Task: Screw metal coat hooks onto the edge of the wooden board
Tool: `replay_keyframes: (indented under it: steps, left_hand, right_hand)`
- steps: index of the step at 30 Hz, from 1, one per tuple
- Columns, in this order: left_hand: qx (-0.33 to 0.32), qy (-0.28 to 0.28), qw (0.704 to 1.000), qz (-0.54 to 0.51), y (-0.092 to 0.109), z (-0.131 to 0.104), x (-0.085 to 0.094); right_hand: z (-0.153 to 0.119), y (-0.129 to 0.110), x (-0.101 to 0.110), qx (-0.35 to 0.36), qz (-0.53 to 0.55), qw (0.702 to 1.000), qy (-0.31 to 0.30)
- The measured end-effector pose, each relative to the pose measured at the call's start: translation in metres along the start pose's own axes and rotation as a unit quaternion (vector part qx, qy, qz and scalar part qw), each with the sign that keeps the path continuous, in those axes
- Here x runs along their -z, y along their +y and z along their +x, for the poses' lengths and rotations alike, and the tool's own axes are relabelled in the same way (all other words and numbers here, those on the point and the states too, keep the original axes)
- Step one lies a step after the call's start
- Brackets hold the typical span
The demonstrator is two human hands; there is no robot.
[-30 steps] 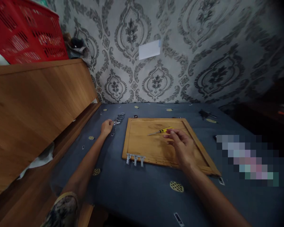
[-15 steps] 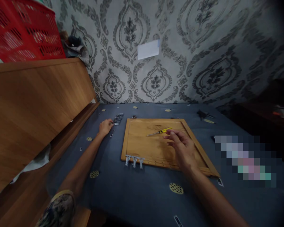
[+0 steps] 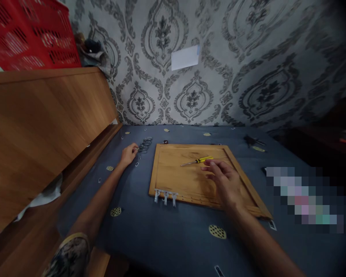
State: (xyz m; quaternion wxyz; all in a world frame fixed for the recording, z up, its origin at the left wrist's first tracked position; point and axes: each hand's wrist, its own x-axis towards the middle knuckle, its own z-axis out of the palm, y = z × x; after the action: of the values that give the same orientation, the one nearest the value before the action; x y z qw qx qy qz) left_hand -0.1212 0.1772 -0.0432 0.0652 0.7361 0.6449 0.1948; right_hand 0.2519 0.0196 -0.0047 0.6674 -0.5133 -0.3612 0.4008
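A framed wooden board (image 3: 178, 173) lies flat on the blue patterned cloth (image 3: 161, 238). Across its upper middle rests a yellow and black screwdriver (image 3: 203, 159), its shaft pointing left. Several metal clips (image 3: 165, 196) line the board's near left edge. Over the board's right part my right hand (image 3: 226, 181) hovers with fingers apart and nothing in it, just beside the screwdriver handle. My left hand (image 3: 129, 154) is left of the board, fingers pinched at a small pile of metal pieces (image 3: 145, 143); what they hold is too small to make out.
A dark tool (image 3: 252, 141) lies at the back right, and a blurred-out item (image 3: 302, 200) at the right. On the left stands a wooden cabinet (image 3: 46, 119) with a red basket (image 3: 34, 34) on top. Patterned wallpaper rises behind, with a white paper (image 3: 185, 57) on it.
The view has shifted slightly, so the board and cloth sit a little further right. The metal piece seen at my left fingertips earlier shows less now. My right hand keeps nearly the same pose.
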Motion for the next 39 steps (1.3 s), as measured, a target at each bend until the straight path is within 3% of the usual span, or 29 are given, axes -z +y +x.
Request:
replay_keyframes:
  steps: [12, 26, 34, 39]
  left_hand:
    - [-0.059, 0.064, 0.996, 0.016, 0.012, -0.023, 0.006]
    - [-0.044, 0.044, 0.996, 0.06, 0.023, -0.042, 0.014]
    - [-0.026, 0.095, 0.995, 0.012, 0.028, -0.047, 0.018]
    - [-0.017, 0.139, 0.988, -0.062, 0.038, -0.047, 0.033]
  right_hand:
    - [0.001, 0.001, 0.002, -0.005, -0.017, 1.0, -0.007]
    - [0.001, 0.007, 0.002, 0.007, -0.017, 1.0, -0.019]
    - [0.0, 0.006, 0.001, -0.001, -0.019, 0.999, -0.029]
    - [-0.003, 0.002, -0.002, 0.002, -0.021, 0.999, -0.032]
